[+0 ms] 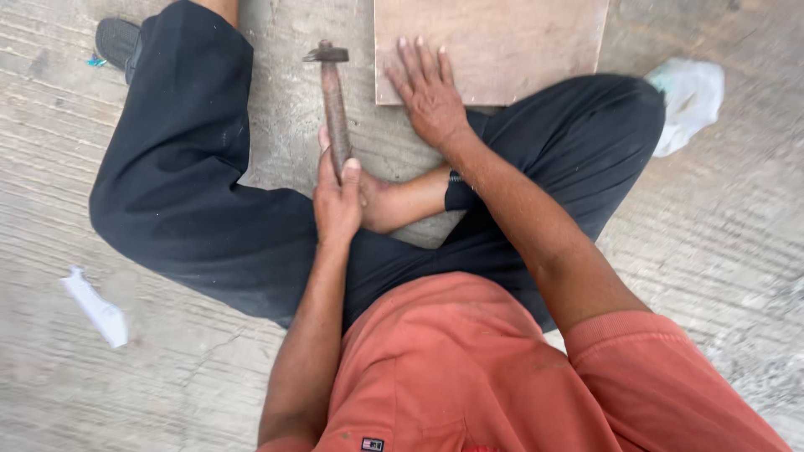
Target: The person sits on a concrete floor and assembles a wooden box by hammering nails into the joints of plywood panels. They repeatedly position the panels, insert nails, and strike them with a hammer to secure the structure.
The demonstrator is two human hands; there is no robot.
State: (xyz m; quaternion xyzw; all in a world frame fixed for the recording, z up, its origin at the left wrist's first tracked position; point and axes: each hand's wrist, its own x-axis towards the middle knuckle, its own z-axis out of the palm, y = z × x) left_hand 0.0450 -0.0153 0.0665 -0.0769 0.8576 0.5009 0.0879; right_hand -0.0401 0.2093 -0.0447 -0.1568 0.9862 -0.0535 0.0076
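Observation:
My left hand (336, 203) grips the lower end of a rusty brown hammer (334, 99), whose head points away from me over the concrete floor. My right hand (430, 94) lies flat, fingers spread, on the near left corner of a brown wooden board (502, 42) that rests on the floor. I sit cross-legged in black trousers and an orange shirt, with one bare foot tucked under my left hand.
A black shoe (115, 42) sits at the upper left by my knee. A crumpled white bag (688, 98) lies right of my other knee. A white scrap (96, 307) lies on the grooved concrete at the left.

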